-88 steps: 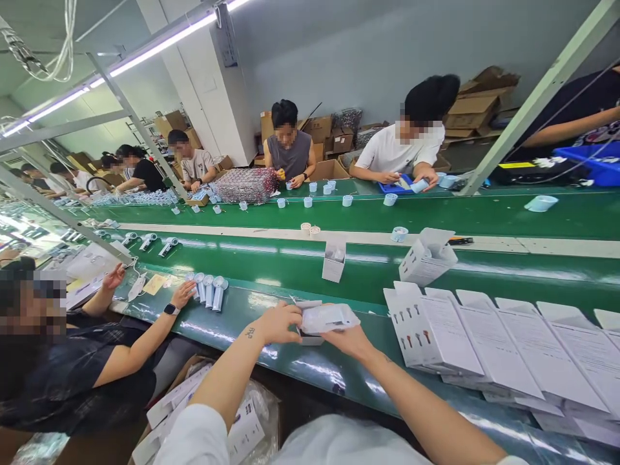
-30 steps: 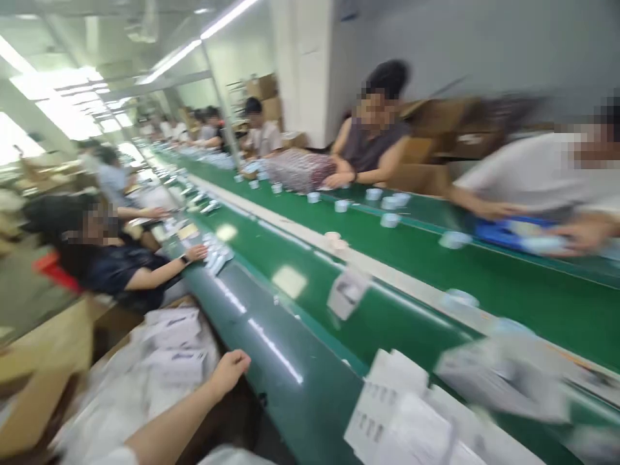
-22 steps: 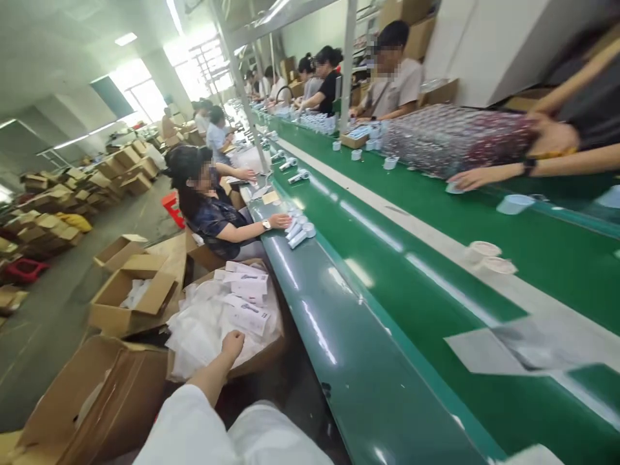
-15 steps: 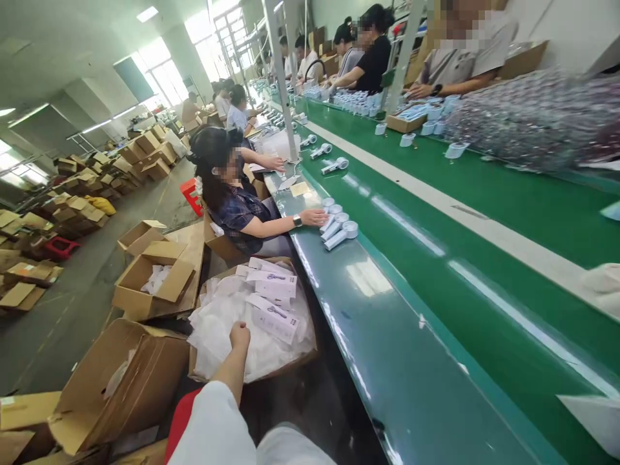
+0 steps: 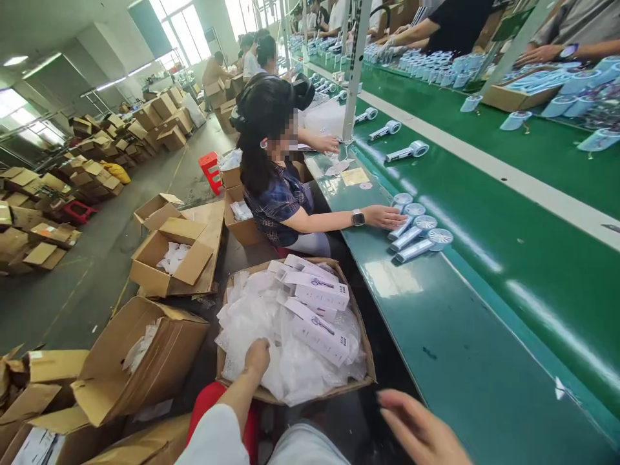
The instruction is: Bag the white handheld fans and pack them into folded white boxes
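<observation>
My left hand (image 5: 258,357) is over the near left part of a large carton (image 5: 369,361) and touches the heap of white translucent plastic bags (image 5: 254,310) in it. Its fingers are curled closed, and whatever they hold is hidden. On the bags, to the right of that hand, lie several white printed boxes (image 5: 320,326) with a picture of a handheld fan. My right hand (image 5: 421,426) is at the lower right by the edge of the green bench (image 5: 450,336). It is slightly blurred, fingers stretched out, with nothing in them.
A co-worker's hand (image 5: 385,217) touches a row of light-blue handheld fans (image 5: 419,242) on the bench. More fans (image 5: 409,151) lie on the green conveyor belt (image 5: 484,194). Open cartons (image 5: 140,361) stand on the left. A metal post (image 5: 356,71) rises from the bench.
My right hand has come into view at the lower right. My left hand is still closed at the bags. The view has shifted, bringing the carton and co-worker closer.
</observation>
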`<state>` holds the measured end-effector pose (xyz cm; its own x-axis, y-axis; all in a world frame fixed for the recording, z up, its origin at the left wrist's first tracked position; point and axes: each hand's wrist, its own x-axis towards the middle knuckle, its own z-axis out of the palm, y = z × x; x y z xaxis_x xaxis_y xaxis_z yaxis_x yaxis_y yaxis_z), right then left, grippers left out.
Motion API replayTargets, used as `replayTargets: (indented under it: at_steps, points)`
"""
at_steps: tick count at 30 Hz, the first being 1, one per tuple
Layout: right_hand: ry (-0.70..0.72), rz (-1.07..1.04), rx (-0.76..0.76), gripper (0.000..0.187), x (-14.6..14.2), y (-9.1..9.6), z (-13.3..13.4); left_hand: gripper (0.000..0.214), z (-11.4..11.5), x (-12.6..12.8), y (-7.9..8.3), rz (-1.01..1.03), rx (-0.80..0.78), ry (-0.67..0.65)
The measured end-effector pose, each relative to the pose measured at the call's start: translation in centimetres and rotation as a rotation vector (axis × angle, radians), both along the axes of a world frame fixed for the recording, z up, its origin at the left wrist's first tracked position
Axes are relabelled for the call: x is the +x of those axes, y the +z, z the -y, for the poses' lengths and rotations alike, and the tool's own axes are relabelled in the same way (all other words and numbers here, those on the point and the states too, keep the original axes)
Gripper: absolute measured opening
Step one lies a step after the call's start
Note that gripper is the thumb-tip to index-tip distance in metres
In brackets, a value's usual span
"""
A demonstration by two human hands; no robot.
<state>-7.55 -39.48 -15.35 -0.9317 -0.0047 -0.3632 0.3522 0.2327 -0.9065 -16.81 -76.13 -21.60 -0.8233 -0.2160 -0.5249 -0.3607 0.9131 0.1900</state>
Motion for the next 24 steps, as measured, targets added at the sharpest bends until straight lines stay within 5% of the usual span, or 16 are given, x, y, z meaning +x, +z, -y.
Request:
replayTargets:
  at_steps: [3, 5, 9, 13, 16, 20, 24]
  points:
    - [0.278, 0.061, -0.129, 0.036, -4.5, -0.9, 7.4, 0.027, 1.6, -2.5, 2.8, -0.062, 0.032, -0.046]
    - [0.371, 0.058, -0.088, 0.056, -7.0, -1.0, 11.7, 0.028, 2.2, -4.0, 4.2, -0.077, 0.027, -0.061]
    - [0.577, 0.132, -0.007, 0.065, -9.2, -1.2, 16.6, 0.052, 2.7, -4.4, 4.1, 0.006, -0.074, -0.029]
    - [0.566, 0.261, -0.044, 0.038, -8.2, -2.5, 16.6, 0.028, 3.2, -2.5, 2.5, 0.158, -0.135, 0.050]
    - [0.452, 0.381, -0.060, 0.026, -7.2, -3.3, 15.3, 0.010, 3.6, -1.9, 3.1, 0.141, -0.109, 0.053]
    - [0.315, 0.463, -0.169, 0.029, -7.6, -1.8, 14.4, 0.004, 1.6, -3.1, 6.5, -0.016, 0.031, -0.038]
    - [0.130, 0.343, -0.540, 0.047, -9.6, 2.8, 13.6, 0.012, -4.9, -4.1, 10.6, -0.181, 0.332, -0.282]
